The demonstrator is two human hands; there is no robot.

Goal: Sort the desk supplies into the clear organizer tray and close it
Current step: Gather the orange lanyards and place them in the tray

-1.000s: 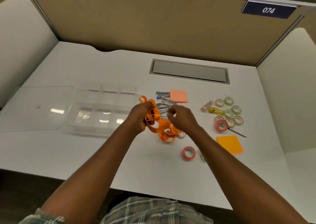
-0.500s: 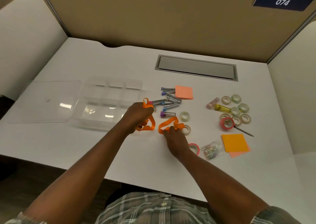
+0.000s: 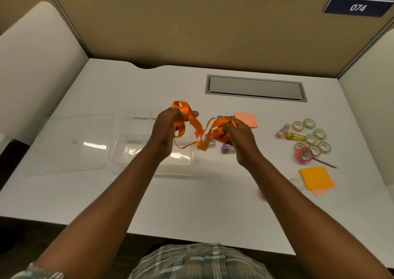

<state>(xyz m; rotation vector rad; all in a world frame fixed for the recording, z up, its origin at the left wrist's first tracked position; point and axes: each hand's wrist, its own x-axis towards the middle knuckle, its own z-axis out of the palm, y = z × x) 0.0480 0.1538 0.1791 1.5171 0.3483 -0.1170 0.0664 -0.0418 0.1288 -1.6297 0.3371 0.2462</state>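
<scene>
Both hands are raised above the white bench [image 3: 191,204], each gripping a bunch of one long orange fabric ribbon [image 3: 195,124]. The left hand [image 3: 168,127] holds loops over the clear plastic organizer tray [image 3: 132,129], and the right hand [image 3: 238,138] clutches a wad just right of it, with slack strap hanging between them. The tray sits open left of centre, its clear flat lid [image 3: 70,142] lying beside it further left. Small tape rolls [image 3: 311,139] and an orange sticky-note pad [image 3: 315,177] lie to the right.
</scene>
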